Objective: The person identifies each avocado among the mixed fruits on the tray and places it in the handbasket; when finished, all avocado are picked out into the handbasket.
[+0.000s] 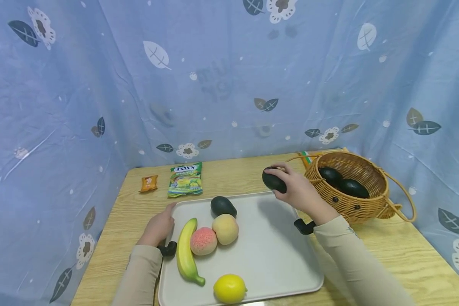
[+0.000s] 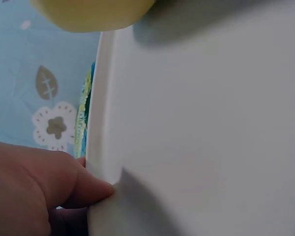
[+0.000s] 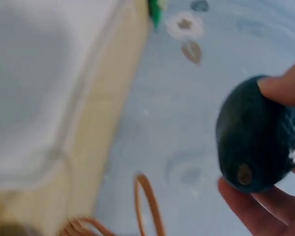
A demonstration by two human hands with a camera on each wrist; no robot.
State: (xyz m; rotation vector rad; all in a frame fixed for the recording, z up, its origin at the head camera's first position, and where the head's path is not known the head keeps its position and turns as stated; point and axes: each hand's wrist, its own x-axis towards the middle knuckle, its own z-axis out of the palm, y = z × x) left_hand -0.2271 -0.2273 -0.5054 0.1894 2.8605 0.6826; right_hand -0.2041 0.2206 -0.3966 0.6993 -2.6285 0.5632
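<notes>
My right hand [image 1: 296, 187] grips a dark green avocado [image 1: 274, 180] above the far right part of the white tray [image 1: 275, 259]. In the right wrist view thumb and fingers wrap the avocado [image 3: 258, 132], whose brown stem end shows. At the tray's far left corner, my left hand [image 1: 160, 225] pinches the rim, thumb [image 2: 96, 189] on top and the other fingers mostly hidden below. On the tray lie another avocado [image 1: 222, 206], a yellow peach [image 1: 225, 229], a pink peach [image 1: 203, 241], a banana [image 1: 186, 250] and a lemon [image 1: 230, 289].
A wicker basket [image 1: 355, 208] with two avocados [image 1: 352, 188] inside stands right of the tray, its looped handle jutting right. Behind the tray are a green Fox's candy bag [image 1: 185, 180] and a small orange packet [image 1: 149, 183]. A blue patterned curtain [image 1: 229, 85] encloses the wooden table [image 1: 114, 229].
</notes>
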